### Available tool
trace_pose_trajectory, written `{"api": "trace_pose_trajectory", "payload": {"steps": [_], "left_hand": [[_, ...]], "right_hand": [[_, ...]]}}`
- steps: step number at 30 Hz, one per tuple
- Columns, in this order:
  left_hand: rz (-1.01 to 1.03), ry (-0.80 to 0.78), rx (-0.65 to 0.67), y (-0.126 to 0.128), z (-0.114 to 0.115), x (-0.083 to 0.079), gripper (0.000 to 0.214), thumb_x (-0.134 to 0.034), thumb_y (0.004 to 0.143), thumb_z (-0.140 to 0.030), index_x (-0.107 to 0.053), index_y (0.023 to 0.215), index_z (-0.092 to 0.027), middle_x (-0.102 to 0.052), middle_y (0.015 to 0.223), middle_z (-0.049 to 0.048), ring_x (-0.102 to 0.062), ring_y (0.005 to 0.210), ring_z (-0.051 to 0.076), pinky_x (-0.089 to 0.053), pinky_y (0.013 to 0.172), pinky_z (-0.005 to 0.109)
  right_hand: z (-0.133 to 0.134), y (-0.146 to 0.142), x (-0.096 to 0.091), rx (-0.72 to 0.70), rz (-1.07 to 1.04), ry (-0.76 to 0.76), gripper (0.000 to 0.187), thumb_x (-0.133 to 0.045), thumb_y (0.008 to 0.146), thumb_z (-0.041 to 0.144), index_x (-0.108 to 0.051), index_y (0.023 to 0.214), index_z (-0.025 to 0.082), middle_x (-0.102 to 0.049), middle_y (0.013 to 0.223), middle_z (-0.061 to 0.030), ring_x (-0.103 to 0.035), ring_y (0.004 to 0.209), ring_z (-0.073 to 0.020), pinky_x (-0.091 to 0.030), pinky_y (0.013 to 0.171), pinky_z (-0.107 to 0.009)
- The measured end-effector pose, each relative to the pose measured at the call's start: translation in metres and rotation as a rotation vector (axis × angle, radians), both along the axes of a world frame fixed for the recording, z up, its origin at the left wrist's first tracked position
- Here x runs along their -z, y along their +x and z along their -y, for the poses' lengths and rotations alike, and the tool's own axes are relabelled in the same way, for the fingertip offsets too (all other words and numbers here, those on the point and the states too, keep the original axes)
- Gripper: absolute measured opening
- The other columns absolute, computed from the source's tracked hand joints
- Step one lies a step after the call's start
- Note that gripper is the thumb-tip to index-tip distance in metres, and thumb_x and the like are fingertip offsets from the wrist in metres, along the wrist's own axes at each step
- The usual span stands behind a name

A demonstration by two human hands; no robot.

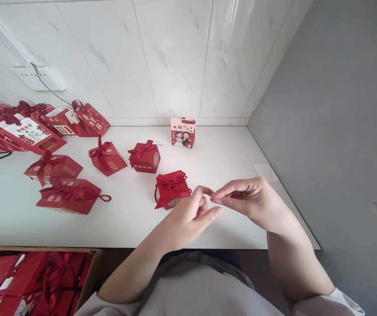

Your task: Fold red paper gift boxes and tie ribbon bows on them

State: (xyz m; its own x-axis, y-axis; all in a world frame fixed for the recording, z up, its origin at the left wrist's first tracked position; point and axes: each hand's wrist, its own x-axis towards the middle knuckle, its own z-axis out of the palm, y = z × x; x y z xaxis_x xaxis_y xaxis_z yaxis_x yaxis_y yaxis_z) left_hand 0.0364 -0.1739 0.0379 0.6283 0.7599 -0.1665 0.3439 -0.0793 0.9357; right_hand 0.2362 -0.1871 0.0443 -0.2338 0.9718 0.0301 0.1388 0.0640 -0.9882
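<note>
My left hand is raised above the front of the white table, its thumb apart from the half-bent fingers, with nothing seen in it. Its index fingertip meets the fingertips of my right hand. There the right thumb and index finger are pinched together; whatever lies between them is hidden or too small to name. Just behind my left hand sits a red gift box with a ribbon bow on top and a cord at its side, partly covered by that hand. A second ribboned gift box stands further back to the left.
More red gift boxes are spread over the table's left side, with upright gift bags behind them. Against the tiled wall stands a small printed box. A carton of red packages is at lower left. A grey panel borders the right.
</note>
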Motion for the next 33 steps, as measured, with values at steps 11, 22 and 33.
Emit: {"api": "trace_pose_trajectory", "payload": {"steps": [11,22,33], "left_hand": [[0.162,0.044,-0.065,-0.008,-0.003,0.011,0.039,-0.036,0.098,-0.046,-0.038,0.072,-0.018,-0.028,0.062,-0.0044,-0.022,0.053,0.007,-0.020,0.050,0.026],[0.218,-0.021,-0.042,-0.011,-0.005,0.013,0.040,-0.037,0.099,-0.044,-0.038,0.070,-0.017,-0.029,0.062,-0.0040,-0.022,0.054,0.007,-0.019,0.051,0.025],[0.174,0.091,-0.010,-0.004,0.000,0.023,0.036,-0.033,0.100,-0.041,-0.043,0.075,-0.018,-0.036,0.061,-0.0035,-0.031,0.054,0.008,-0.026,0.054,0.026]], "right_hand": [[0.005,0.002,0.009,0.063,-0.087,0.040,0.006,-0.075,0.079,0.026,-0.076,0.084,0.022,-0.076,0.083,-0.0028,-0.071,0.078,-0.0160,-0.059,0.072,-0.026],[0.011,-0.006,0.012,-0.136,0.193,0.165,0.025,-0.059,0.092,0.022,-0.069,0.114,0.031,-0.071,0.096,0.0003,-0.066,0.089,-0.0135,-0.053,0.081,-0.028],[0.015,-0.027,0.043,0.072,-0.354,0.233,0.023,-0.054,0.095,0.020,-0.073,0.101,0.032,-0.070,0.113,-0.0024,-0.058,0.050,-0.0067,-0.043,0.043,-0.024]]}}
